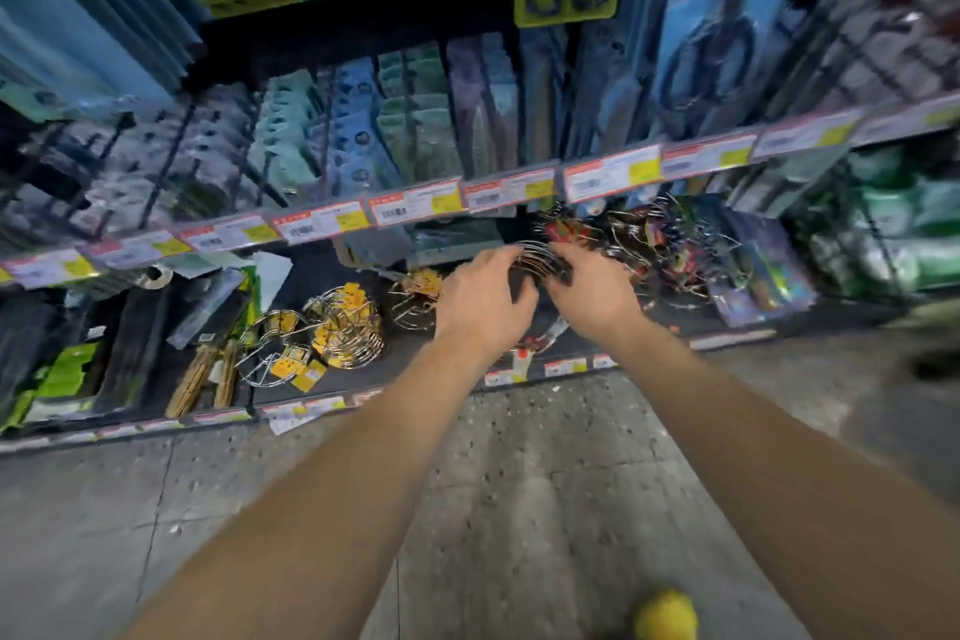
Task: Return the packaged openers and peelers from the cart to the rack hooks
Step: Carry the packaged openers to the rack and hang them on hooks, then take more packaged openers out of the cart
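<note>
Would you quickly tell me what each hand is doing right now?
Left hand: fingers curled onto a wire item at the lower shelf.
Right hand: gripping the same wire item from the other side.

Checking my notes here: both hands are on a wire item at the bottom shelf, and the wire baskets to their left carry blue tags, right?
Not quite. The head view shows both the left hand and right hand on the wire item at the bottom shelf, but the wire baskets to their left carry yellow tags, not blue.
</note>
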{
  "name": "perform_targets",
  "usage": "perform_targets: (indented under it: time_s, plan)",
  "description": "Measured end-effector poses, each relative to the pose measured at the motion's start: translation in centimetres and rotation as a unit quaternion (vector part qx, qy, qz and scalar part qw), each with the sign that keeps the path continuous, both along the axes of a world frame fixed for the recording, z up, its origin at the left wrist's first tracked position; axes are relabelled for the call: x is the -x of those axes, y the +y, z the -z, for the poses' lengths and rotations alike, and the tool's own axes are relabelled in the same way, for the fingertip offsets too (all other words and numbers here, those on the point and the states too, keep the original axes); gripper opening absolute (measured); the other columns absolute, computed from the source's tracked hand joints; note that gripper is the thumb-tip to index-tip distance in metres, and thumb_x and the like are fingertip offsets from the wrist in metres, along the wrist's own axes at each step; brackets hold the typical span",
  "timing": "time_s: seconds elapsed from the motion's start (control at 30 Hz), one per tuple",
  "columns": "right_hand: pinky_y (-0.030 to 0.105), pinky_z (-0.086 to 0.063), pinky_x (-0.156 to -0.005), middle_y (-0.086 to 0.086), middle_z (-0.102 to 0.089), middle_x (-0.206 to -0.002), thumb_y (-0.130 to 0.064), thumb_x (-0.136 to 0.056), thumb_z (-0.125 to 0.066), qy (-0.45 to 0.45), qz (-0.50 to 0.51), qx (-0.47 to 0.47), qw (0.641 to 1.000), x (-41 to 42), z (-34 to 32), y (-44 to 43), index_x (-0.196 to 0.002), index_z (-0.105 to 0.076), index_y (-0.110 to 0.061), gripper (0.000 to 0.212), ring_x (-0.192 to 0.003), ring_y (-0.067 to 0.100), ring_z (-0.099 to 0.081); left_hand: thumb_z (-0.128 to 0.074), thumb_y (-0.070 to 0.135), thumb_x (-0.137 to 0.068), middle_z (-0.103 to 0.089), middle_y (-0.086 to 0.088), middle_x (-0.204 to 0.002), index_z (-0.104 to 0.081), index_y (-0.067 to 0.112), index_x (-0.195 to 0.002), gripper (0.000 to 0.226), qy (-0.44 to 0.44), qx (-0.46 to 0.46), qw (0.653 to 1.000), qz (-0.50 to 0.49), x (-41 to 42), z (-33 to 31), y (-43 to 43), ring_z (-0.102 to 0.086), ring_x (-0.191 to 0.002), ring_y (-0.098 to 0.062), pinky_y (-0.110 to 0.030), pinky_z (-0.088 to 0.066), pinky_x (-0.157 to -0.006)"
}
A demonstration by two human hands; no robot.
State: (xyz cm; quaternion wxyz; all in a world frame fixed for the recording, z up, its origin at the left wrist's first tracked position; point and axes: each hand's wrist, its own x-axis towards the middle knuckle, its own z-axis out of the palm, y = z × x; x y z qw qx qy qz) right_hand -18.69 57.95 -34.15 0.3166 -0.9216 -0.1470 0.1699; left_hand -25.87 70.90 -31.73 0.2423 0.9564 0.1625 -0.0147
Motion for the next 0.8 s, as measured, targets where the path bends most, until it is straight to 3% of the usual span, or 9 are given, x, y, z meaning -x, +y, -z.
perform_targets:
  time_s: [0.17, 0.4, 0.57, 0.7, 0.8]
  plan:
    - [0.042, -0.054, -0.088, 0.011, -0.072, -0.12, -0.022, -0.093, -0.061, 0.007, 0.038, 0.036, 0.999, 1.5, -5.0, -7.3, -0.131, -0.063, -0.022, 0.038, -0.11, 0.035, -0.067, -0.056, 0.039, -0.095, -0.069, -0.006, -0.131, -0.062, 0.027, -0.135, 0.042, 0.044, -0.07, 0.989, 0.126, -1.0, -4.8, -6.0, -0.065, -0.12, -0.033, -0.044, -0.05, -0.102]
    - [0.043, -0.05, -0.092, 0.013, -0.065, -0.133, -0.023, -0.095, -0.057, 0.043, 0.161, 0.088, 0.982, 2.7, -12.6, -22.0, -0.141, -0.056, -0.022, 0.046, -0.121, 0.037, -0.061, -0.059, 0.033, -0.095, -0.067, -0.01, -0.136, -0.059, 0.02, -0.141, 0.048, 0.06, -0.092, 0.948, 0.298, -4.1, -12.0, -17.8, -0.063, -0.122, -0.037, -0.044, -0.049, -0.102]
    - [0.041, -0.05, -0.093, 0.012, -0.067, -0.13, -0.024, -0.095, -0.057, 0.035, 0.268, 0.097, 0.958, 3.6, -19.1, -33.7, -0.134, -0.061, -0.019, 0.04, -0.12, 0.036, -0.062, -0.057, 0.033, -0.095, -0.068, -0.014, -0.131, -0.058, 0.019, -0.139, 0.046, 0.043, -0.085, 0.917, 0.388, -7.0, -18.6, -30.2, -0.064, -0.118, -0.04, -0.046, -0.052, -0.097]
    - [0.039, -0.048, -0.099, 0.008, -0.06, -0.142, -0.032, -0.099, -0.053, 0.043, 0.336, 0.107, 0.935, 5.8, -24.6, -42.7, -0.148, -0.049, -0.021, 0.051, -0.128, 0.032, -0.057, -0.056, 0.032, -0.097, -0.064, -0.014, -0.14, -0.051, 0.019, -0.148, 0.053, 0.027, -0.073, 0.894, 0.442, -7.3, -24.6, -39.7, -0.063, -0.123, -0.04, -0.045, -0.05, -0.1]
    - [0.044, -0.05, -0.099, 0.012, -0.06, -0.14, -0.028, -0.098, -0.053, 0.04, 0.359, 0.118, 0.925, 7.3, -28.0, -48.5, -0.139, -0.055, -0.014, 0.043, -0.128, 0.034, -0.057, -0.052, 0.035, -0.099, -0.064, -0.012, -0.139, -0.048, 0.021, -0.149, 0.052, 0.016, -0.096, 0.872, 0.481, -7.7, -28.4, -45.2, -0.062, -0.123, -0.038, -0.044, -0.05, -0.099]
